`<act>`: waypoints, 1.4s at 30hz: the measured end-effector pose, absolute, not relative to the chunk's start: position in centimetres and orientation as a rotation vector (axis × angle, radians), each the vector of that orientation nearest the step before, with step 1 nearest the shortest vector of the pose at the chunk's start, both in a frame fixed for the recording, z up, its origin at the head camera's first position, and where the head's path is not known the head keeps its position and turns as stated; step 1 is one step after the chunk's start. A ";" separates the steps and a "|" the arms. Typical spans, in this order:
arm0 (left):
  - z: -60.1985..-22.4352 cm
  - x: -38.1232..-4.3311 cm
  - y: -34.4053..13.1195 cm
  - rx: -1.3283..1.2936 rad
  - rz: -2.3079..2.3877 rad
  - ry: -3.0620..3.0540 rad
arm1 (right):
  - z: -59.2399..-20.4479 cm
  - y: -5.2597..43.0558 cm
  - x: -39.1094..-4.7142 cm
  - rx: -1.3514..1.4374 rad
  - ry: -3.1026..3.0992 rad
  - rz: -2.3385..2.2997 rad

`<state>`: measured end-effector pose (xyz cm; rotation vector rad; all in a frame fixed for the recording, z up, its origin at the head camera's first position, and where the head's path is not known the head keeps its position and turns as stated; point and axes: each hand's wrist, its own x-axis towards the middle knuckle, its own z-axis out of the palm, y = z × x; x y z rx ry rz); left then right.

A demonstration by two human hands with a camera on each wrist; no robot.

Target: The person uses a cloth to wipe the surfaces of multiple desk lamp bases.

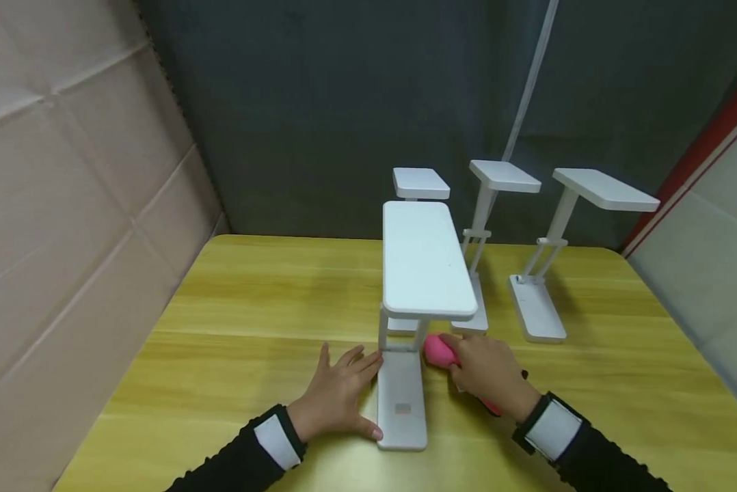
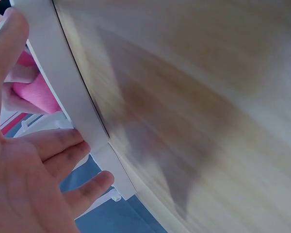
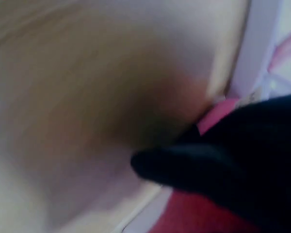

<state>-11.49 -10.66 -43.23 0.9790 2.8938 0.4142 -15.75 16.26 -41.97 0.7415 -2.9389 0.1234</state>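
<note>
In the head view a white folding desk lamp (image 1: 426, 260) stands closest to me, its flat head raised above a long base (image 1: 402, 403). My left hand (image 1: 338, 396) is spread at the base's left side, with fingertips and thumb touching its edge; the left wrist view shows these fingers (image 2: 63, 145) nearly straight. To the right of the lamp, my right hand (image 1: 491, 372) grips a rounded pink object (image 1: 440, 350) low over the table. Red and black parts show behind that hand, and its exact kind is unclear. The right wrist view is blurred, with black and red (image 3: 199, 213) shapes near the lens.
Three more white desk lamps stand behind: one (image 1: 420, 183) partly hidden by the front lamp, one (image 1: 505, 176) right of it, another (image 1: 608, 190) farther right. The wood-grain table (image 1: 251, 294) meets a dark curtain (image 1: 344, 116) at the back and a pale wall covering (image 1: 85, 225) at left.
</note>
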 end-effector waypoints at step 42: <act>-43.5 -12.0 -9.6 0.975 0.193 2.948 | -42.6 15.9 -16.2 1.162 -2.669 -0.089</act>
